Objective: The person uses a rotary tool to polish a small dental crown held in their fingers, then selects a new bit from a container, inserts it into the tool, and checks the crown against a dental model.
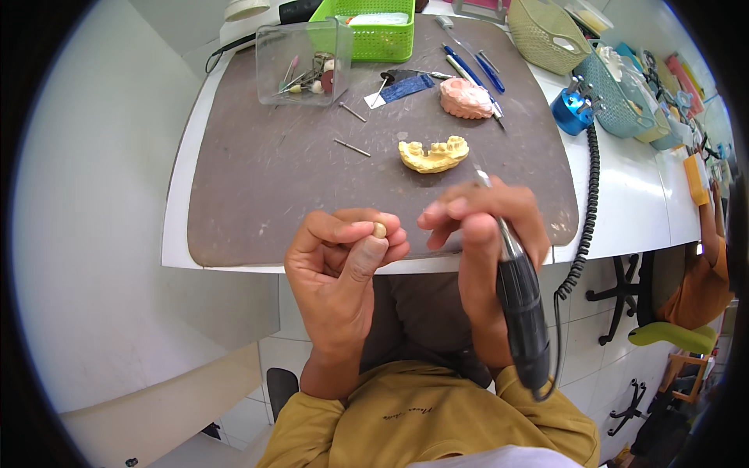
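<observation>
Between the thumb and fingertips of my left hand (335, 269) is a small yellowish dental crown (379, 230). My right hand (499, 234) is closed round a black and silver rotary handpiece (523, 324), its metal end up and its dark body slanting down toward my lap. The fingers of this hand are slightly blurred, and the bur at the tip cannot be made out. Beyond both hands, a yellow dental model (434, 156) with gaps in its tooth row lies on the brown mat (265, 195). Farther back rests a pink dental model (466, 99).
Two loose burs (353, 147) lie left of the models. A clear box of burs (300, 66) and a green basket (374, 39) stand at the back. Blue pens (476, 70) lie behind the pink model. On the right are a blue bur stand (573, 111) and the coiled cord (591, 195).
</observation>
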A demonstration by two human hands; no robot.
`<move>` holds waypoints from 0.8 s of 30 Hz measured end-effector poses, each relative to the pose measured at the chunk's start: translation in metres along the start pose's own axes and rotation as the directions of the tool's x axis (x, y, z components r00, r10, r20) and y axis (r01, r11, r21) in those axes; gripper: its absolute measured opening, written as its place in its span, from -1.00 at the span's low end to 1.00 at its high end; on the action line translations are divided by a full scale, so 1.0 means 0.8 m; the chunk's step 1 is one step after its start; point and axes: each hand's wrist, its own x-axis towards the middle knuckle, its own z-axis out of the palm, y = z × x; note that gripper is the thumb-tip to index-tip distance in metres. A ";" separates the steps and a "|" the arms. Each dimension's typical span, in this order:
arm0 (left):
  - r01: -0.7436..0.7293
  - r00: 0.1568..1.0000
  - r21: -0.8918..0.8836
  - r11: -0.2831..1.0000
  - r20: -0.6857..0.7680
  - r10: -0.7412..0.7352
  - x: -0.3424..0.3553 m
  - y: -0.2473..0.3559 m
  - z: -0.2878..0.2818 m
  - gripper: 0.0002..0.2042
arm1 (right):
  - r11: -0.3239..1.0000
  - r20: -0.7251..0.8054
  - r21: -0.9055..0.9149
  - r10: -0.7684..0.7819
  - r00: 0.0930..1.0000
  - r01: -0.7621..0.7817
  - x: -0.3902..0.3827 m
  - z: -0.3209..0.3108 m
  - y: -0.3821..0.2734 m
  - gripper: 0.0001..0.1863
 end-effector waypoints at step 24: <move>0.130 0.989 0.001 0.991 0.072 -0.130 0.003 0.010 -0.005 -0.82 | 0.921 0.148 -0.288 -0.228 0.962 0.262 0.003 -0.009 -0.011 -0.62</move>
